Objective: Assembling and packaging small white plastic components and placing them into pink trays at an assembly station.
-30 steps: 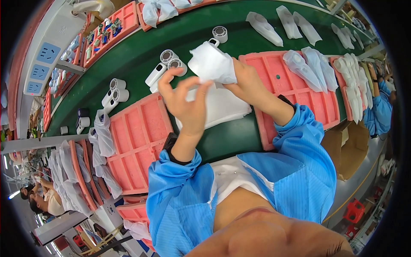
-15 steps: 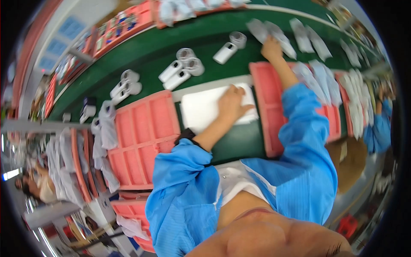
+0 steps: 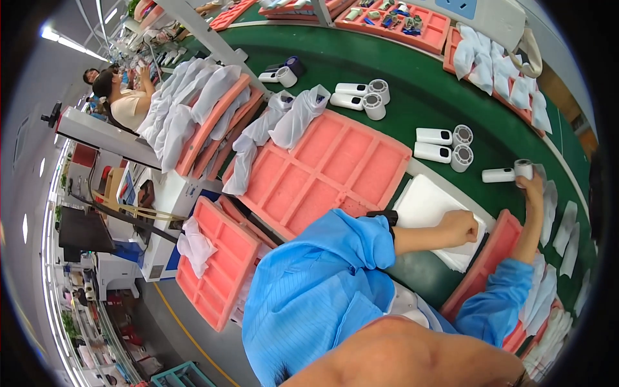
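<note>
My left hand (image 3: 456,229) rests over a stack of white sheets or flat bags (image 3: 429,201), its fingers curled in; whatever they may hold is hidden. At the right, my right hand (image 3: 532,188) has its fingers round the barrel head of a white hair-dryer-shaped device (image 3: 498,175), which lies on the green bench (image 3: 412,77). Pale slim bags (image 3: 567,222) lie just beyond that hand. Farther left on the bench are a pair of the same white devices (image 3: 433,153) and another pair (image 3: 350,102).
A pink divided tray (image 3: 322,174) stands left of the sheets, another pink tray (image 3: 491,251) to their right. White-bagged items (image 3: 300,119) lie on the large tray's far edge. Stacked pink trays (image 3: 213,126) hold more bagged items. Another person (image 3: 132,103) sits at the far left.
The view has swung left, so the bench things appear farther right. My right hand has gone from the slim bags to the white device's head. My left fingers, spread before, are now curled.
</note>
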Tool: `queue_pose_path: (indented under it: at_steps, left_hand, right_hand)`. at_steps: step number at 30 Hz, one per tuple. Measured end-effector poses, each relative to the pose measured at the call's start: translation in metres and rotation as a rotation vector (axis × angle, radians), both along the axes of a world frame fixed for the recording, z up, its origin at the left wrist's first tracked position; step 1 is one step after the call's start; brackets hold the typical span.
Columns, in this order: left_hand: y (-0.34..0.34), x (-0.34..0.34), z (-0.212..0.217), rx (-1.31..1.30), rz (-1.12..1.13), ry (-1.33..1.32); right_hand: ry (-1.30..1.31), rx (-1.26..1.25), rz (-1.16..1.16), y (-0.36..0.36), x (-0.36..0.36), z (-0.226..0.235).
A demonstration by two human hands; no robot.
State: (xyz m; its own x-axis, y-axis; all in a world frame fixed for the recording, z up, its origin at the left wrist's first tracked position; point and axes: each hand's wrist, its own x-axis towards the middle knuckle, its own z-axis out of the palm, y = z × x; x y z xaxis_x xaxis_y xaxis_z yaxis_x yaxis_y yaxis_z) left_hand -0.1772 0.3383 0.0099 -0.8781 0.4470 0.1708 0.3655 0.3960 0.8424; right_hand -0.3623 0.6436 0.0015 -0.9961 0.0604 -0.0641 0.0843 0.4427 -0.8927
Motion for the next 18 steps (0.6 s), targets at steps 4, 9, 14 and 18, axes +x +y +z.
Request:
queue_pose_path:
  at_steps: [4, 9, 14, 18]
  left_hand:
    - [-0.008, -0.024, 0.005, 0.291, -0.09, -0.241]
    - [-0.03, -0.04, 0.039, 0.518, -0.088, -0.395]
    - [-0.046, -0.045, 0.074, 0.647, -0.12, -0.515]
    - [-0.064, -0.046, 0.08, 0.705, -0.043, -0.53]
  right_hand:
    - [0.185, 0.036, -0.16, -0.02, 0.084, 0.096]
    - [0.496, -0.019, -0.069, -0.057, 0.163, 0.149]
    - [0.49, 0.141, -0.083, -0.1, 0.19, 0.169]
    - [0.589, 0.212, -0.008, -0.114, 0.193, 0.167]
